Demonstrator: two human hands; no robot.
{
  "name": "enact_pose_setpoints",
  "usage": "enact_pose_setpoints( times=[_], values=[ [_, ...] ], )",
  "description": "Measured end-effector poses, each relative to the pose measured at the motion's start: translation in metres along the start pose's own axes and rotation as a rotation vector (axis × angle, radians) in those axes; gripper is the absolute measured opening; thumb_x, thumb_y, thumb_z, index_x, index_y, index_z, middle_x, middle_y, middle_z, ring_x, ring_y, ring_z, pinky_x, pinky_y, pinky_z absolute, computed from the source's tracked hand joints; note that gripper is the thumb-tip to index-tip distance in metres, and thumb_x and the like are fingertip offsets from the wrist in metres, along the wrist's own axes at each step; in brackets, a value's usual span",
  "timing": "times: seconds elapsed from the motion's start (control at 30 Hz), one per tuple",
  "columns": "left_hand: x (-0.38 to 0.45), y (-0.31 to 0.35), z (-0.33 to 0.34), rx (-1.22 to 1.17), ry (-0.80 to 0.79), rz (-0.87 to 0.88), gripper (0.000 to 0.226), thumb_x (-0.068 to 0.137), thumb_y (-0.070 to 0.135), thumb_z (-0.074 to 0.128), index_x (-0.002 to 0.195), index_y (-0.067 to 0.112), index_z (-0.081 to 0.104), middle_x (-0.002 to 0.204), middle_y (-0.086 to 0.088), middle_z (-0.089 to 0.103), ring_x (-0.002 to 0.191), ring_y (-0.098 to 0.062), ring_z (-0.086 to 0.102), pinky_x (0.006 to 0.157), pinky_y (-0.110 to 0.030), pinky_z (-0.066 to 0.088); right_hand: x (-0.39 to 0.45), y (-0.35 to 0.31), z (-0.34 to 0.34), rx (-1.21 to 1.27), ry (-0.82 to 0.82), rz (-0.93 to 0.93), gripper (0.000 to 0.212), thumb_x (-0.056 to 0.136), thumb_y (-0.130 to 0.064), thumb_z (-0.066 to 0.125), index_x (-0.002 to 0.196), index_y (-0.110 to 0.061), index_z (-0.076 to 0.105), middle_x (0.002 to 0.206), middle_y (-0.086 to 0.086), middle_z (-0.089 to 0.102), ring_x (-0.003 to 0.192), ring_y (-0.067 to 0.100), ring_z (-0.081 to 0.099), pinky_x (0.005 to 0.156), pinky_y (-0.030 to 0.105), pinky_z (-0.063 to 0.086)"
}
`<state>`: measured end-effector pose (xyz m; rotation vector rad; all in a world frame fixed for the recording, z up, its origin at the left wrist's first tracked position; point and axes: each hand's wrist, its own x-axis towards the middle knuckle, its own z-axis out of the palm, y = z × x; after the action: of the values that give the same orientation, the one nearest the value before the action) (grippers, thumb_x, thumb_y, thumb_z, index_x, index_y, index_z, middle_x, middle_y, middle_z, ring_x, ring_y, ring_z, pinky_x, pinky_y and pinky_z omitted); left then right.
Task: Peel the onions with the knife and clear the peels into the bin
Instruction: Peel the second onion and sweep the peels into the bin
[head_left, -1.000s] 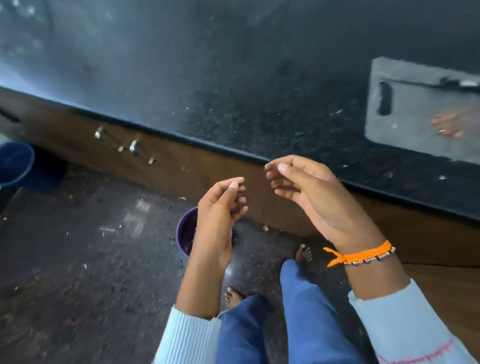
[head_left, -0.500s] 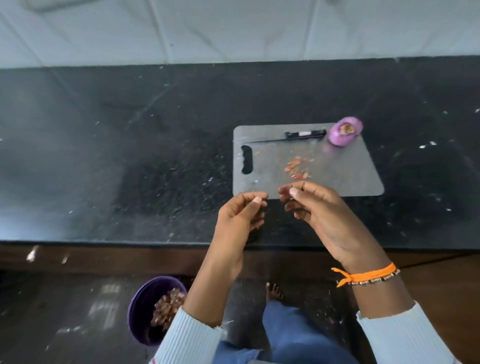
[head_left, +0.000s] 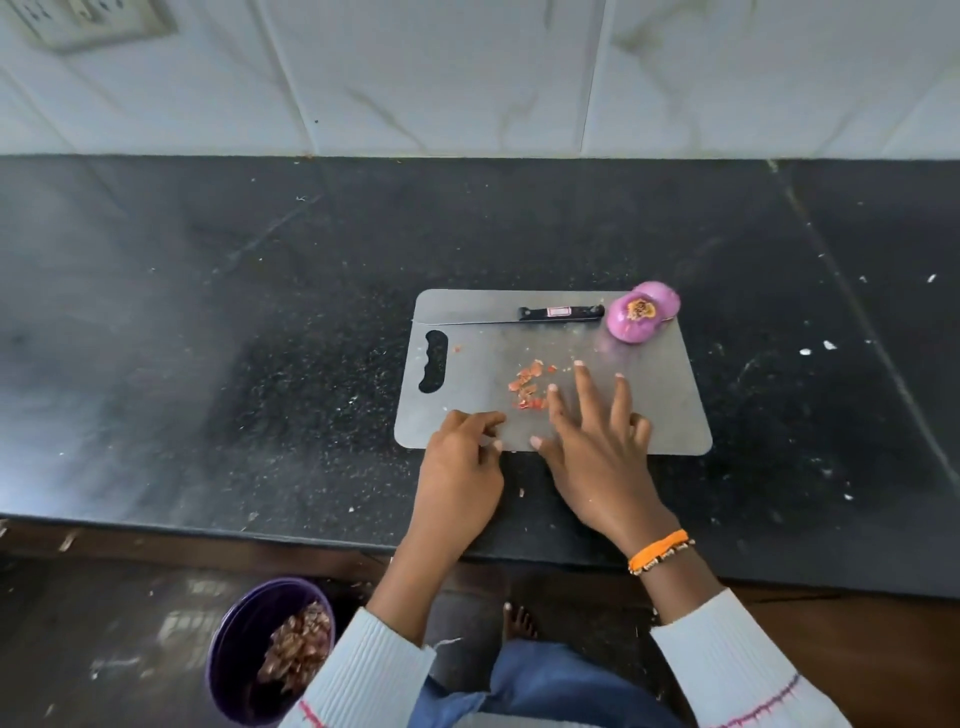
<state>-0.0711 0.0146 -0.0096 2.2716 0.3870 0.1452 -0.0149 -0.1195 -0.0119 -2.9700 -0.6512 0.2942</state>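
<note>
A grey cutting board (head_left: 660, 405) lies on the black counter. Peeled purple onions (head_left: 641, 318) sit at its far right corner, and a black-handled knife (head_left: 558, 313) lies along its far edge. Small reddish peel scraps (head_left: 530, 387) are scattered in the board's middle. My right hand (head_left: 592, 447) lies flat on the board with fingers spread, just right of the scraps. My left hand (head_left: 460, 457) rests at the board's near edge with fingers curled, holding nothing that I can see. A purple bin (head_left: 244, 644) holding brown peels stands on the floor at lower left.
The black stone counter (head_left: 208, 338) stretches left and right, with a white tiled wall (head_left: 467, 78) behind it. A wall socket (head_left: 88, 21) is at top left. My feet and blue trousers are below the counter edge.
The view swung up from the floor and bin to the counter. Both hands moved forward from mid-air onto the cutting board, and my right hand went from curled to flat and spread.
</note>
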Motion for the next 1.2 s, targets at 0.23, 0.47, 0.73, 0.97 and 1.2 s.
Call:
enact_pose_setpoints(
  times=[0.23,0.47,0.73,0.97,1.2],
  values=[
    [0.008,0.003,0.012,0.300,0.106,0.004,0.048,0.089,0.017,0.057,0.135,0.009,0.044,0.135,-0.011,0.043,0.117,-0.033,0.038,0.098,-0.038,0.031,0.033,0.025,-0.006,-0.022,0.082,0.120,0.075,0.093,-0.060,0.018,0.150,-0.011,0.012,0.158,0.006,-0.014,0.141,0.042,-0.012,0.106,0.055,0.018],
    [0.056,-0.014,0.014,0.530,0.073,-0.064,0.059,0.099,0.038,0.031,0.146,0.004,0.019,0.158,-0.012,0.002,0.144,-0.032,-0.014,0.113,-0.052,-0.010,0.038,0.022,0.004,-0.062,0.190,-0.079,0.064,0.092,-0.056,0.023,0.143,-0.021,0.037,0.159,0.010,0.005,0.142,0.043,-0.002,0.098,0.058,0.030],
    [0.050,-0.010,0.030,0.571,-0.029,0.070,0.063,0.091,0.058,0.002,0.149,0.033,0.010,0.159,-0.001,-0.010,0.139,-0.029,-0.030,0.107,-0.050,-0.022,0.051,0.046,0.005,-0.109,0.209,-0.018,0.065,0.090,-0.059,0.022,0.144,-0.024,0.034,0.159,0.006,-0.009,0.139,0.043,-0.020,0.108,0.065,0.005],
    [0.025,0.001,0.025,0.405,0.018,0.179,0.063,0.091,0.055,0.007,0.143,0.033,0.034,0.159,0.002,-0.001,0.137,-0.022,-0.033,0.106,-0.040,-0.025,0.057,0.044,0.001,-0.144,0.252,-0.230,0.063,0.092,-0.054,0.014,0.143,-0.025,0.036,0.159,0.004,-0.009,0.140,0.042,-0.020,0.106,0.062,-0.012],
    [0.029,-0.008,0.014,0.360,0.184,0.155,0.026,0.091,0.010,0.054,0.113,0.014,0.067,0.148,-0.012,0.037,0.145,-0.034,0.002,0.111,-0.050,-0.010,0.074,0.034,-0.012,-0.202,0.099,-0.332,0.061,0.089,-0.056,0.006,0.146,-0.041,0.021,0.155,0.003,-0.026,0.132,0.040,-0.037,0.100,0.064,-0.024]
  ],
)
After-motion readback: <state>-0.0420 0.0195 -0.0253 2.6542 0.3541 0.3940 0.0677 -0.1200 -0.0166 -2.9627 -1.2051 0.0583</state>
